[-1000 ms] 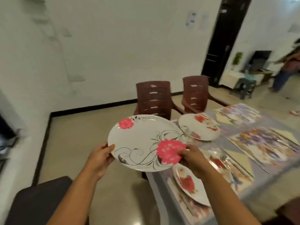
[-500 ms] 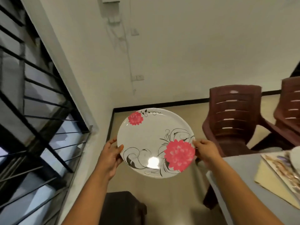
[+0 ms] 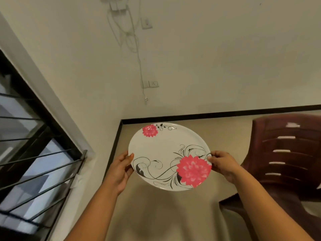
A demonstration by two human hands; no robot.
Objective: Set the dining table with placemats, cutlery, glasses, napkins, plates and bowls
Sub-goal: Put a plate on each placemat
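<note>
A person's left hand (image 3: pixel 119 171) and right hand (image 3: pixel 224 165) grip opposite rims of a flowered plate (image 3: pixel 169 156), held level above the floor. The desk is out of view, probably to the right beyond the brown chair (image 3: pixel 284 159).

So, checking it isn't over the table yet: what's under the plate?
Under the plate only bare floor shows, no table. Left hand and right hand grip its rim; fingers beneath are hidden.

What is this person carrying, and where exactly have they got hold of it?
A white plate with pink flowers, held by both hands at opposite sides of its rim: the left hand on the left edge, the right hand on the right edge.
</note>
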